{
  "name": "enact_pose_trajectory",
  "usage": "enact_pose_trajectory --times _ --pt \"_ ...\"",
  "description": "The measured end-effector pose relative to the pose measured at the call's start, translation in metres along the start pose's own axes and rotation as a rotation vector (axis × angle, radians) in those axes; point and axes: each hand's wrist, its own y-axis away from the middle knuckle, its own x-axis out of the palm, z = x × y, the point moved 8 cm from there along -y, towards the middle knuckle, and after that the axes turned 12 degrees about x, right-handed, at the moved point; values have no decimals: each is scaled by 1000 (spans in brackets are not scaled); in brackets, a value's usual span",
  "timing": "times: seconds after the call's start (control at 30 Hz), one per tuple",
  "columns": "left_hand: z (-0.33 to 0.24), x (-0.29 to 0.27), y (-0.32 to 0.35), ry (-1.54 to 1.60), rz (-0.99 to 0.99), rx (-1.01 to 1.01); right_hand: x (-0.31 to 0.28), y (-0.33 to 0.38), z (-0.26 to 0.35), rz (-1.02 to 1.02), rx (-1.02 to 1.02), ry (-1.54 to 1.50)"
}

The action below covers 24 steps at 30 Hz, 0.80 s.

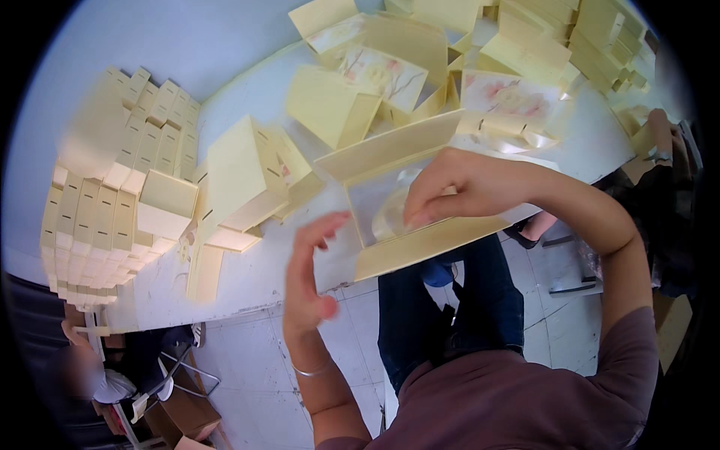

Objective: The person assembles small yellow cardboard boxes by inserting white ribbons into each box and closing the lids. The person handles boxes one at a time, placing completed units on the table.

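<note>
the right hand [454, 191] has its fingers curled and bunched, tips pointing down into an open cream box [397, 266], right by a loop of pale ribbon [388, 216]; whether those tips pinch the ribbon or only rest against it i cannot tell. the box lies directly under this grip, its far panel raised behind the knuckles and its near wall running below the fingers, slanting up to the right, over the edge of the white table [274, 289]. left of the grip, just beyond the box's left side, the left hand [307, 262] is released, fingers curved and spread apart from the thumb, somewhat blurred; contact between its fingertips and the box cannot be made out. further left, past a strip of white tabletop, stands a tall cream carton [240, 172], and beyond it a high stack of small boxes [112, 217] reaches toward the wall. ahead of the grip the room is tight: open boxes [334, 109] crowd close behind the raised panel, with floral panels [386, 79] among them. to the right of the grip, more ribbon lies near the forearm, and further off is a co-worker's arm [660, 135]. toward the wearer, the table edge gives way to tiled floor [255, 360] and the wearer's dark jeans [484, 296].
</note>
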Motion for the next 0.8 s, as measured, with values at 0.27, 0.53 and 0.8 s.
enact_pose_trajectory --times 0.27,0.53,0.8 --pt "52 21 32 -155 -92 -29 48 -57 -70 345 243 -123" --pt "75 10 22 118 -24 -18 38 -53 -72 284 434 344" --pt "61 14 42 -23 -121 55 64 -53 -45 132 261 -575"
